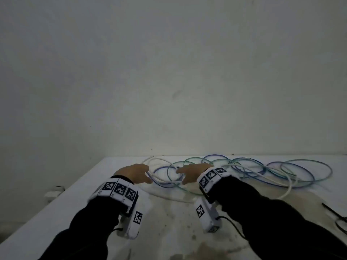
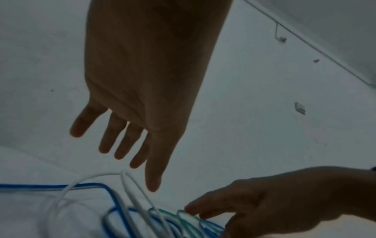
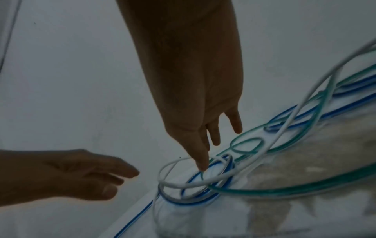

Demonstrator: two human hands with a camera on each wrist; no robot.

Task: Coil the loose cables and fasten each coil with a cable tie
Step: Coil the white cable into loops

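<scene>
Left hand & right hand: fingers straight, nothing gripped. Tangled white, blue and green thin cables on white table; nearest loops just ahead, run extends rightward.

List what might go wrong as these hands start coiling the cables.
1. The white cable, blue cable and green cable loop through each other, so pulling one will likely drag the rest.
2. Neither the left hand nor the right hand grips anything; loops may spring apart.
3. The black cable ties lie near the table's right edge and could be swept off.
</scene>
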